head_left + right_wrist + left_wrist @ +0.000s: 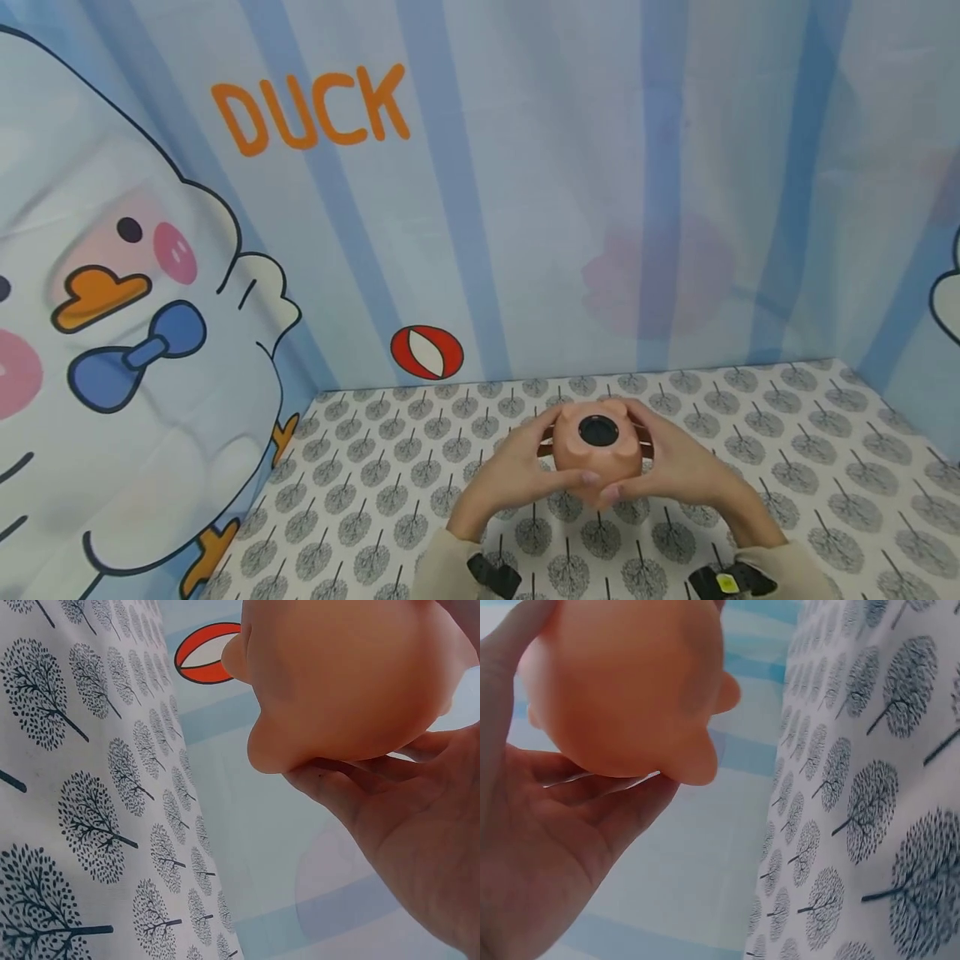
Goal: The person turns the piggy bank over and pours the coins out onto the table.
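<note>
Both hands hold a salmon-pink piggy bank (596, 461) up over the cloth in the head view. Its underside, with stubby feet and a round black plug (598, 431), faces the head camera. The left hand (517, 468) grips it from the left, thumb across the near side and fingers round the far side. From the right, the right hand (681, 467) grips it the same way, the two thumb tips close together. Each wrist view shows the smooth round body, in the left wrist view (630, 682) and the right wrist view (345, 682), with fingers partly hidden behind it.
A white cloth (360, 508) printed with grey trees covers the table. Behind it hangs a blue striped curtain (525, 208) with the word DUCK and a red ball print (427, 352). A large printed duck (150, 433) fills the left side. Dark straps circle both wrists.
</note>
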Demonstrator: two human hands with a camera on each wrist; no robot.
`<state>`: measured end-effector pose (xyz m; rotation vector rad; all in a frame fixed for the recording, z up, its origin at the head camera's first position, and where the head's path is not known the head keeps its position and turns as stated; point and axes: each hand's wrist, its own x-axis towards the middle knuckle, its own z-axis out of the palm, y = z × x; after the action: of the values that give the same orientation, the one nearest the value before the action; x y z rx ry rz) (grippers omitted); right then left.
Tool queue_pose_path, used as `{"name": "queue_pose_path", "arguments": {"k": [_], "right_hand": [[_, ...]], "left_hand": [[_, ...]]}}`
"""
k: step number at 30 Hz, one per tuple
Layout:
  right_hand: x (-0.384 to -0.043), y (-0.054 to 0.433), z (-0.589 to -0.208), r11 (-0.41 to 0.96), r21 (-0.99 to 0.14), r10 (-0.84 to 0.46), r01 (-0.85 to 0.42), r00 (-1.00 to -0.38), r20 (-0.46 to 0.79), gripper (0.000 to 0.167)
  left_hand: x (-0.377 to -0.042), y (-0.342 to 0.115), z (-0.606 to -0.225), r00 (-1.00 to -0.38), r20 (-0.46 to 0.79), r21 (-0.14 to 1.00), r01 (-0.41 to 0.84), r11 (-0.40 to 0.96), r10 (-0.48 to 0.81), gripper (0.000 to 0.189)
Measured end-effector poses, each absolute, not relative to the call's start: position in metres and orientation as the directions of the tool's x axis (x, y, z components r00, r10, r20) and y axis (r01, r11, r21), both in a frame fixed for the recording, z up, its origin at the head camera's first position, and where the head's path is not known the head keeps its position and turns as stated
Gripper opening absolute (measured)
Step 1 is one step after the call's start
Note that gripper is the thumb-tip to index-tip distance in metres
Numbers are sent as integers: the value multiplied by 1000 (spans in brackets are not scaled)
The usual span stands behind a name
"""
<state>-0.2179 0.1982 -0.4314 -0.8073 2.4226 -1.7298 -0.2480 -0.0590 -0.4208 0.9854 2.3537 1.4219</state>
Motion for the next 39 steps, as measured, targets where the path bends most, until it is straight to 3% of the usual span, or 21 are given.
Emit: {"name": "queue_pose_path", "arguments": {"k": [5,10,17,22,28,39], "right_hand": [[-217,200,-428,232,-883,-446,-408,-851,276,94],[-217,202,-430,205,-888,-465,-412,-839,282,93],[-217,202,-432,184,-898,-494,-400,-827,267,93],[-216,200,-427,184,-912,-498,-366,-835,235,93],[-215,199,-425,218,-905,-494,-366,-841,221,98],[-212,203,-423,226,-897,-491,-381,-839,232,104]], "left_hand": [[-247,-60,-408,-726,180,769,525,366,664,88],[-243,-68,-386,-675,240,594,671,445,697,88],[-251,-72,-359,-475,360,347,867,357,803,52],[-262,-67,-344,-366,314,195,928,318,876,32],[-273,-56,-335,-312,223,199,942,270,923,20],[-281,-44,-334,-384,136,371,874,312,913,15]]}}
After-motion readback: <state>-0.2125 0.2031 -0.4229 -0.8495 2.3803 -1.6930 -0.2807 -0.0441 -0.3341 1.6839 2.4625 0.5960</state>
